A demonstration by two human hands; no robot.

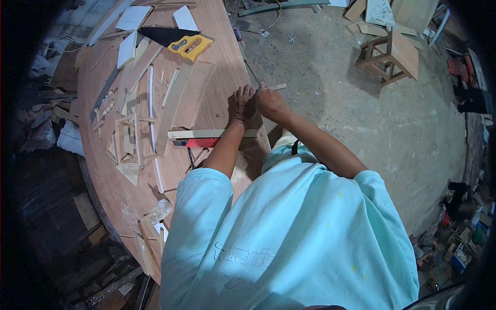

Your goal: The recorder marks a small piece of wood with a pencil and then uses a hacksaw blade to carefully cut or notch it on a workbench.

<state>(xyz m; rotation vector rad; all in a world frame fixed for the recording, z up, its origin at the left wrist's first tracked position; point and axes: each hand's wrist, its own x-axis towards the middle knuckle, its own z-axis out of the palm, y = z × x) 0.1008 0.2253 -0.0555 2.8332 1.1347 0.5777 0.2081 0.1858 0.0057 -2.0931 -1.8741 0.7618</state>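
My left hand (pixel 242 107) lies palm down at the right edge of the wooden tabletop (pixel 232 57), fingers stretched forward, a band round its wrist. Right beside it, my right hand (pixel 272 106) is closed just past that edge. A pale wooden strip (pixel 279 87) pokes out beyond its knuckles; the rest is hidden by the hand. A thin dark rod or cord (pixel 251 71) runs up to the fingers, and I cannot tell whether it is held. Under my left forearm lie a pale wooden bar (pixel 194 134) and a red and black tool (pixel 202 142).
A yellow-handled handsaw (pixel 190 47) lies at the far side of the table, near white boards (pixel 134 18). Curved wood pieces (pixel 174 106), a small wooden frame (pixel 135 135) and a clear jar (pixel 161 208) stand leftward. A wooden stool (pixel 391 56) is on the concrete floor (pixel 413 139).
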